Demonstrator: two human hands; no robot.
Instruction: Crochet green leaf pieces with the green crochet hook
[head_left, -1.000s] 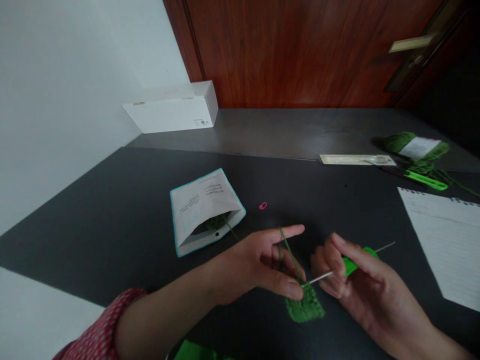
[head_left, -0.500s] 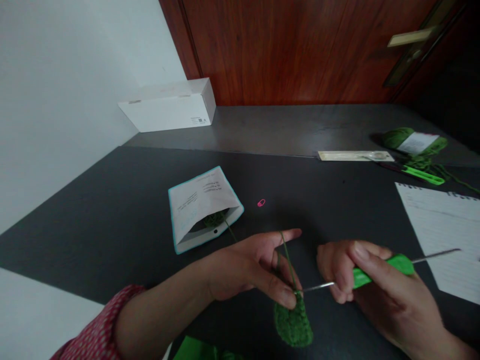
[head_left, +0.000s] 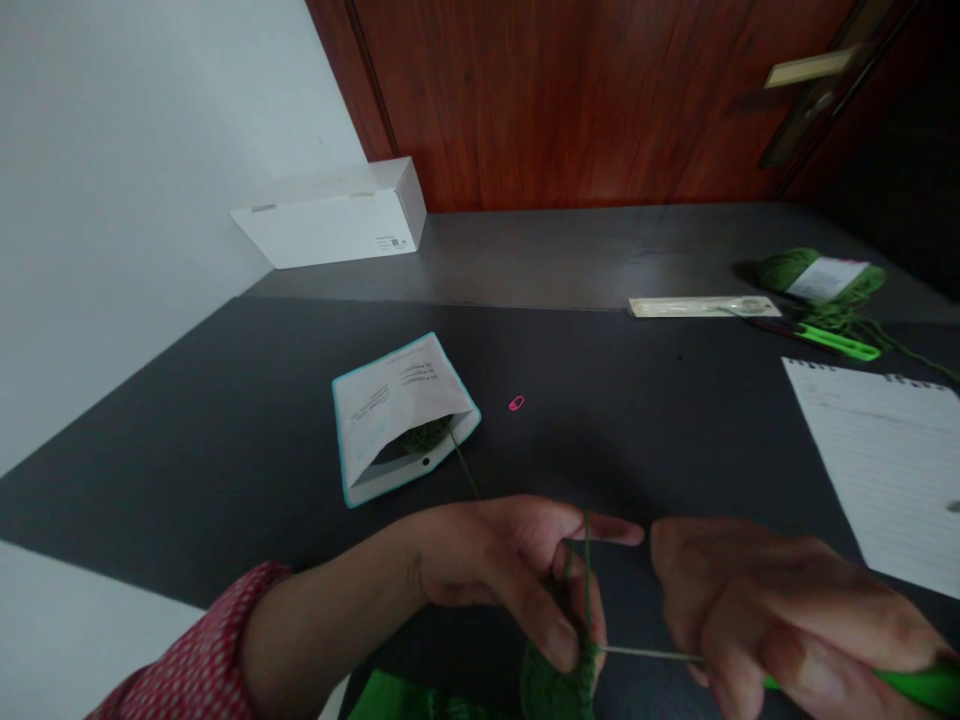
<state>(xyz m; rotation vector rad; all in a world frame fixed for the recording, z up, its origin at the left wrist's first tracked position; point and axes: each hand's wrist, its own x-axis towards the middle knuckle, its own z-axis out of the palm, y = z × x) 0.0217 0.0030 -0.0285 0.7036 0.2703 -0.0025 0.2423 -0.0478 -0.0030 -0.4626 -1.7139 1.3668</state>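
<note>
We've got the left hand [head_left: 502, 570] pinching a small green crocheted piece [head_left: 553, 688] between thumb and fingers, with a strand of green yarn [head_left: 587, 565] running up past the fingertips. The right hand [head_left: 780, 620] is clamped around a crochet hook [head_left: 645, 653], its bright green handle [head_left: 922, 688] low in the fist and its thin metal shaft reaching over to the piece. The two hands are just apart, bridged by the shaft.

Main risk we'd flag: if the left pinch loosens, the loop on the hook could slip off and stitches could start to unravel. The yarn also runs back to a ball [head_left: 424, 437] inside a white paper pouch [head_left: 356, 420], ahead of the left hand, so a snag at the pouch's mouth could throw off the tension or drag the ball out.

Hard to make out: the hook's tip and the working loop are buried behind the left fingers, and the piece is cut off by the bottom of the frame, so we can't count stitches. Ahead of the right hand there's a lined notepad [head_left: 877, 450], and farther out a labelled yarn skein [head_left: 821, 280].
</note>
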